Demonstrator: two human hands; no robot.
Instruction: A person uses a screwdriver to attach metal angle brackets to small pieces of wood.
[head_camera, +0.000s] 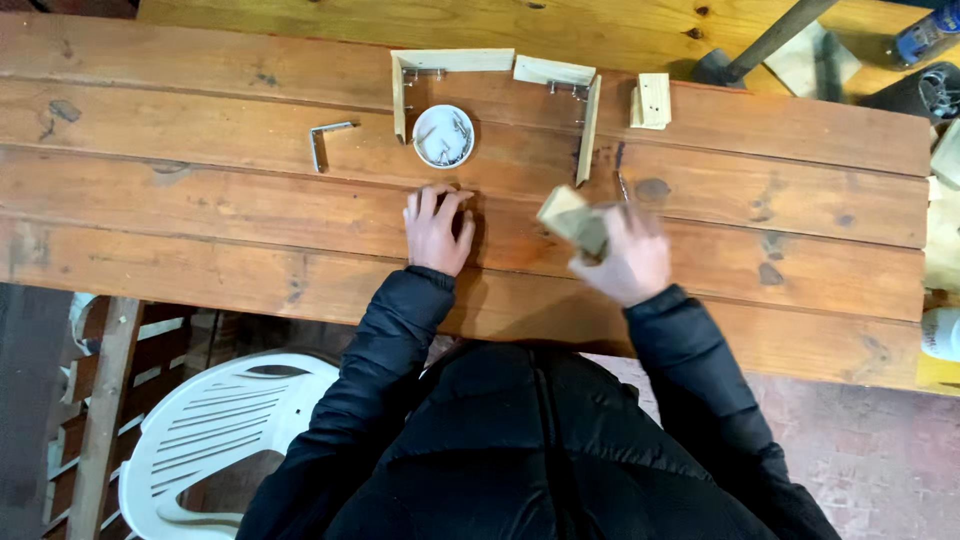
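Note:
My right hand (625, 255) is lifted just above the wooden table (200, 200) and grips a small pale wood block (572, 217), blurred by motion. My left hand (437, 228) rests flat on the planks with fingers spread, empty, its fingertips just below a round white dish (443, 135) that holds several screws. Around the dish stand two L-shaped assemblies of pale wood strips joined with metal brackets, one on the left (440, 62) and one on the right (585, 115).
A loose metal angle bracket (325, 140) lies left of the dish. A small stack of wood pieces (652, 100) sits at the upper right. A white plastic chair (215, 430) stands below the table's near edge. A white container (942, 333) is at the right edge.

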